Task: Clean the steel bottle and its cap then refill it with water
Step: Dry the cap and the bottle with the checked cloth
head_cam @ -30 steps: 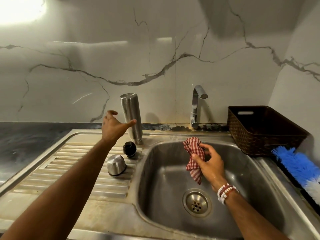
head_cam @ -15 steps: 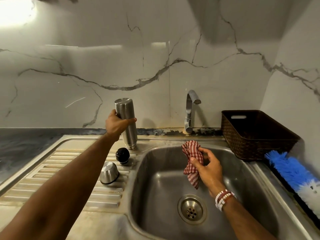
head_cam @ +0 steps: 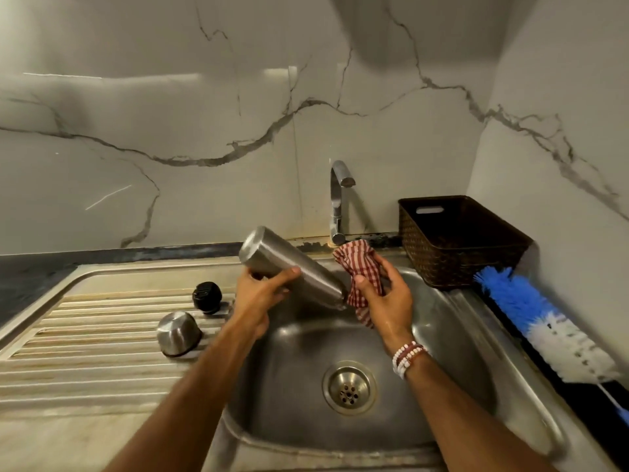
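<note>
Bottle [head_cam: 292,269] is up off the counter at frame centre, over the left edge of the sink [head_cam: 476,335]. Left hand [head_cam: 262,294] grips it mid-body, fingers and thumb curled round.

Long axis runs diagonal: closed base up-left, neck end down-right. Neck points straight at the right hand [head_cam: 384,298], just right of centre, which pinches a bunched checked cloth [head_cam: 360,267] between thumb and fingers.

Cloth meets the neck end (can't tell if it touches the rim or is pushed inside; the mouth is hidden). No gap to speak of, so the right hand is the near one for the wipe. Left only has to hold and turn.

My read: step in hand is wiping neck or body. Next move wants the cloth run along that diagonal, or the bottle rotated about it.

Cap [head_cam: 178,332] sits rim-down on the drainboard [head_cam: 85,352], lower left of the bottle. Black stopper [head_cam: 207,296] is near it, higher in frame. Both are apart from either hand.

Tap [head_cam: 338,199] is above the cloth, no water visible. Refill not begun, I'd say.
</note>
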